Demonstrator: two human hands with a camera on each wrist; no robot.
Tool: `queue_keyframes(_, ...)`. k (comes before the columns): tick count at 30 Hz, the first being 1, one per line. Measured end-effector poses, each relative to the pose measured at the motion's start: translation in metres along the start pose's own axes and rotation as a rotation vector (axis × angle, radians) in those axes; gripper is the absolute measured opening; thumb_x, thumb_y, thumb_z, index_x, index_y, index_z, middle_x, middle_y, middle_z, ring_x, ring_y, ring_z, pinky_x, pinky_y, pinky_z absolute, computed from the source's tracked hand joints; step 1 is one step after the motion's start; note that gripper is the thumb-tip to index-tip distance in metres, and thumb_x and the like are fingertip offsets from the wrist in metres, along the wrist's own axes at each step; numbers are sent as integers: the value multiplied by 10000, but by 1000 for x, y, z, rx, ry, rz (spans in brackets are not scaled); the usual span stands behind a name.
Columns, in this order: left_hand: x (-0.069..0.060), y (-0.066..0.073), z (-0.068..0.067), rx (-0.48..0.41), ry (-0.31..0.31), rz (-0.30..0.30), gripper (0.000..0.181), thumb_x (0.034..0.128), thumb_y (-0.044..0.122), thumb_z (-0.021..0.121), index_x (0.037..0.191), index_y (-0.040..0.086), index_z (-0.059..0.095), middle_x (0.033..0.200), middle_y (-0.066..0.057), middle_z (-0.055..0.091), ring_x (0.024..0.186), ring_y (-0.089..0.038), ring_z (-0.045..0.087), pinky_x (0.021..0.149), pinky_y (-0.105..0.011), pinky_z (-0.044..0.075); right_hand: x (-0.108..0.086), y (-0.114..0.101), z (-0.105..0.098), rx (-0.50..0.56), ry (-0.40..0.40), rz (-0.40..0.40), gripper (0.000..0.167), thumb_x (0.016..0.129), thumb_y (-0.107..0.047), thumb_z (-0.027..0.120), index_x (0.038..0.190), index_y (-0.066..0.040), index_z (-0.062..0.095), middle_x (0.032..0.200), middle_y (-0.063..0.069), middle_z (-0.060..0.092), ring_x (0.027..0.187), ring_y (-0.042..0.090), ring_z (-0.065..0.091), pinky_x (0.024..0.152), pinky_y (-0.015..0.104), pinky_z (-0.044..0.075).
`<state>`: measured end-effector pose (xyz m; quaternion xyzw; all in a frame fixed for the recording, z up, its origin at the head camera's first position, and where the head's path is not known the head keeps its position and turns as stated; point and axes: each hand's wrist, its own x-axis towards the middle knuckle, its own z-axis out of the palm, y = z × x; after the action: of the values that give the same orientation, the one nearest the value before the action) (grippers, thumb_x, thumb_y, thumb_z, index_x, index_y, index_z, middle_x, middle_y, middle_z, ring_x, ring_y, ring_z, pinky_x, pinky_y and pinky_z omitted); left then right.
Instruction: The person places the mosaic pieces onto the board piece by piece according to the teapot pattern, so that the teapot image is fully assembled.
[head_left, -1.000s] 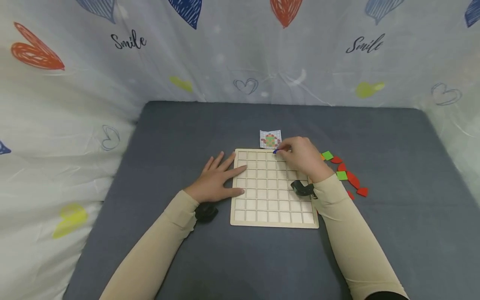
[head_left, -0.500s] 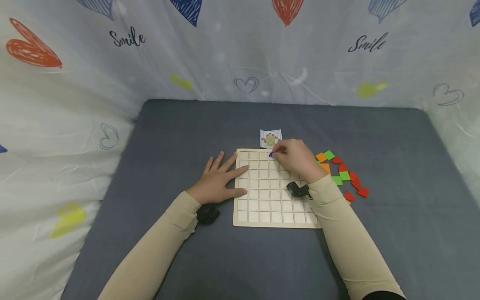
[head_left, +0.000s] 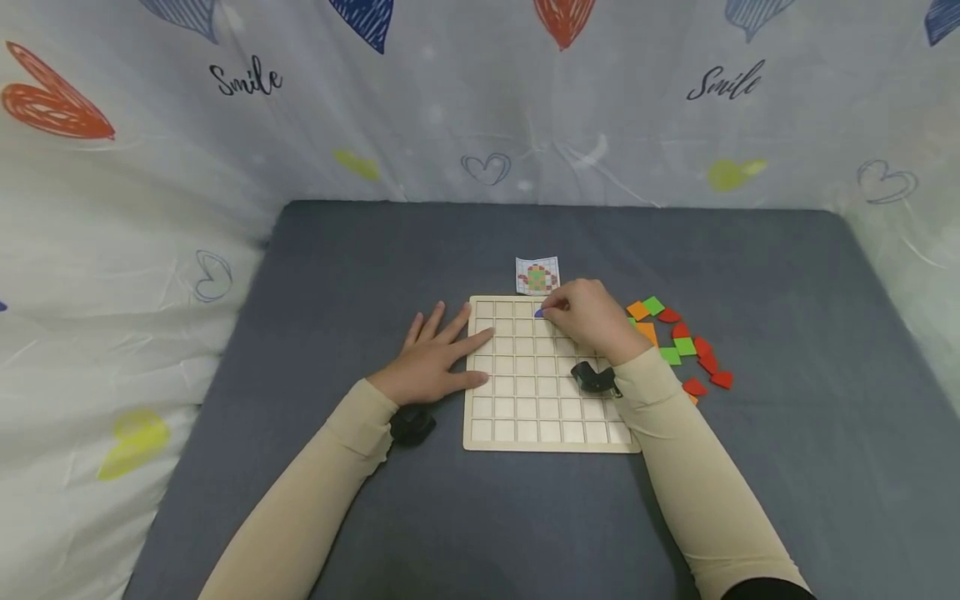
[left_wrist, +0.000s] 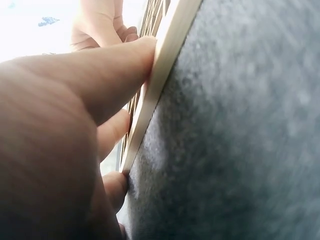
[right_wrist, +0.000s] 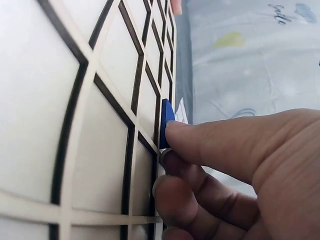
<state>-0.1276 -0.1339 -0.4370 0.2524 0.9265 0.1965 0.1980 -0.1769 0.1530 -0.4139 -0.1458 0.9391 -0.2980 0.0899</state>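
A pale wooden grid board [head_left: 547, 447] with square cells lies flat on the table. My left hand [head_left: 426, 360] is spread at its left edge, thumb and index finger resting on the frame; the left wrist view shows the thumb [left_wrist: 122, 62] touching the rim. Over the board's far rows, my right hand [head_left: 592, 317] pinches a small blue tile [right_wrist: 166, 125] between thumb and finger. In the right wrist view the tile stands tilted at the cell dividers; whether it touches the bottom of a cell I cannot tell. Behind the board lies a small pattern card [head_left: 537, 275].
Several loose red, green and orange tiles lie right of the board, among them a green tile [head_left: 685, 346], a red tile [head_left: 722, 380] and an orange tile [head_left: 638, 310]. Grey cloth [head_left: 405, 533] covers the table. A printed curtain [head_left: 487, 100] hangs behind and at the left.
My right hand has shifted slightly left and nearer to me with the blue tile, from the board's far rim to its top rows. The left hand stays on the left edge.
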Motion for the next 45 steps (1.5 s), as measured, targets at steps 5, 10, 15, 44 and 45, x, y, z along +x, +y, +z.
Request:
queue_keyframes(5,1,1,-3,2,-16,-6,763,1025,628,564,1675,371,258,1768,-15,-77,1599,-356,-218,1257,-612,-160,-1,1,0,12,-5,-10,155,1021,-141,706,1113,-82,816,1038,88,771,940,260,680,836,432,564)
queue_keyframes(10,0,0,-3,-2,-12,-5,756,1028,622,566,1673,365,268,1769,-14,-63,1603,-357,-206,1262,-605,-156,-1,0,1,-7,-6,-14,147,1019,-143,708,1090,-89,825,1069,88,768,968,257,686,852,433,573)
queue_keyframes(15,0,0,-3,-5,-4,-5,753,1028,610,576,1672,350,285,1770,-23,-53,1604,-362,-199,1261,-610,-154,-3,0,-2,-29,-23,-29,212,1029,-149,693,1195,-72,800,1098,102,758,956,252,680,842,422,567)
queue_keyframes(44,0,-4,1,-5,36,27,731,1038,587,577,1672,352,297,1774,-31,-3,1613,-365,-165,1264,-619,-135,-33,78,-72,-28,-102,273,404,1024,-129,637,1412,-17,639,1151,250,595,656,236,557,583,355,481)
queue_keyframes(45,0,-4,1,-7,34,27,732,1038,589,578,1671,352,297,1774,-30,-4,1613,-363,-166,1264,-620,-136,-33,79,-73,-24,-114,286,406,1015,-133,648,1405,-17,640,1163,249,584,670,235,553,588,354,479)
